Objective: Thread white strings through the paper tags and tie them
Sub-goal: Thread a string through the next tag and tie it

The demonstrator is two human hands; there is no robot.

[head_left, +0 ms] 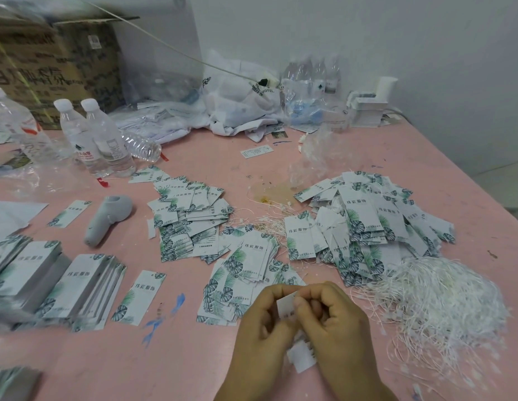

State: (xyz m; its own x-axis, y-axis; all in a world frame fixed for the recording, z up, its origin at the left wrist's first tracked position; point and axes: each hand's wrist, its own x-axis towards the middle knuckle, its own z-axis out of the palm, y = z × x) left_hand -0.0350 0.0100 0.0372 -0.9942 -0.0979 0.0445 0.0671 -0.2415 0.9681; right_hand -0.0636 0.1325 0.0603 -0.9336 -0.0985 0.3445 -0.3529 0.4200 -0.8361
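My left hand (260, 322) and my right hand (336, 316) meet close together near the front of the pink table (194, 357). Both pinch a small stack of white paper tags (285, 306) held upright between them; its lower end (301, 357) shows below my palms. I cannot see a string in my fingers. A big tangle of white strings (443, 302) lies just to the right. Loose leaf-printed tags lie in heaps ahead: one pile (191, 218) at centre, one (376, 221) at right, and a few (240, 273) right before my hands.
Neat tag stacks (49, 285) sit at the left with a grey handheld device (107, 218). Water bottles (93, 137) stand at the back left before a cardboard box (55, 62). Plastic bags (240, 102) and a white holder (367, 108) line the wall. A yellowish stain (269, 192) marks the centre.
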